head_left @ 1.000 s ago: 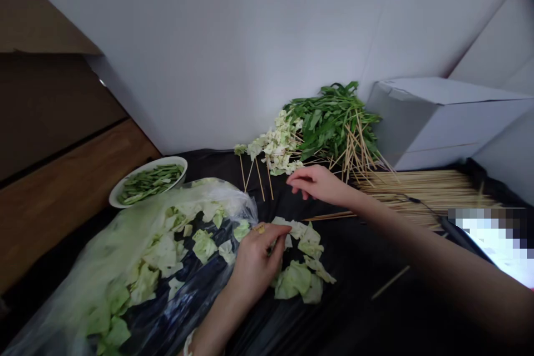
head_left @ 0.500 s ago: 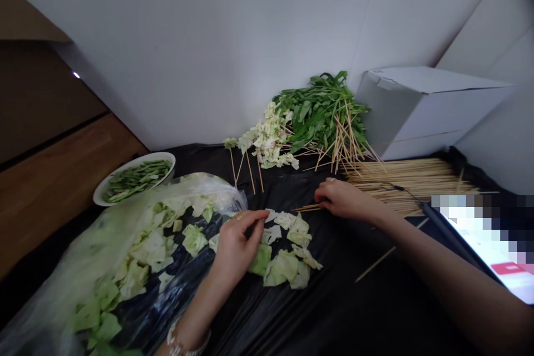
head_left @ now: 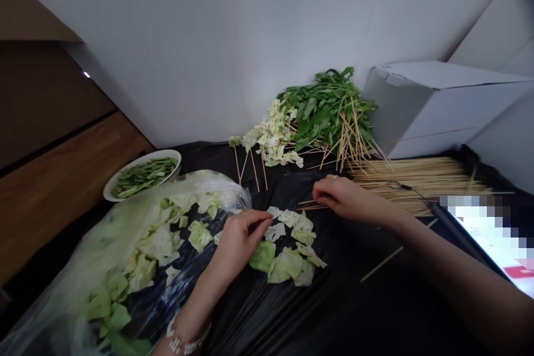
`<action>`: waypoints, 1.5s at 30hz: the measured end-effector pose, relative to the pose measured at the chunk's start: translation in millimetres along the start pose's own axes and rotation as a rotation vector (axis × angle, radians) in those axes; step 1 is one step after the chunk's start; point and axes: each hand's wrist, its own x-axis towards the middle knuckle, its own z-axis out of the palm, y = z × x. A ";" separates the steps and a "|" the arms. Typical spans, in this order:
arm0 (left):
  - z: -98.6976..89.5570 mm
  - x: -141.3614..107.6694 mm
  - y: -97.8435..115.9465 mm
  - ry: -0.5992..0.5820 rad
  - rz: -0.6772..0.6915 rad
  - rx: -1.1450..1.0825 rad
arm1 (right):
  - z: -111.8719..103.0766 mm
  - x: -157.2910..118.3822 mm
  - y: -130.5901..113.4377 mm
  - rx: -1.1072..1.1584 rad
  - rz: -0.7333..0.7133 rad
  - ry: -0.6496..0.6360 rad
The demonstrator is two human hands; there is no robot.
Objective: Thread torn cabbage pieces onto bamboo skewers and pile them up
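My left hand (head_left: 244, 233) is closed in a pinch at the edge of a small pale cabbage piece (head_left: 275, 212). Several more cabbage pieces (head_left: 285, 265) lie just right of and below it on the black plastic sheet (head_left: 334, 311). To the right, my right hand (head_left: 331, 196) has its fingers closed on a thin wooden skewer pointing left. Another skewer (head_left: 314, 208) shows just below its fingertips. Beyond both hands lie skewered cabbage pieces (head_left: 273, 136) and leafy greens on skewers (head_left: 317, 108).
A white bowl of green pods (head_left: 109, 192) stands at the left, beside a clear bag (head_left: 89, 256) with loose cabbage. Many bare skewers (head_left: 434, 178) lie right, below a white box (head_left: 450, 114). A lit screen (head_left: 492, 250) is at the right edge.
The view has shifted slightly, moving the scene to the right. My right hand has moved a little left and up relative to the cabbage, and the skewers near its fingertips are spread farther apart.
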 end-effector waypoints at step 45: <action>3.2 -2.5 20.3 -0.044 -0.494 -1.233 | 22.3 -10.3 -77.1 0.184 -0.037 0.100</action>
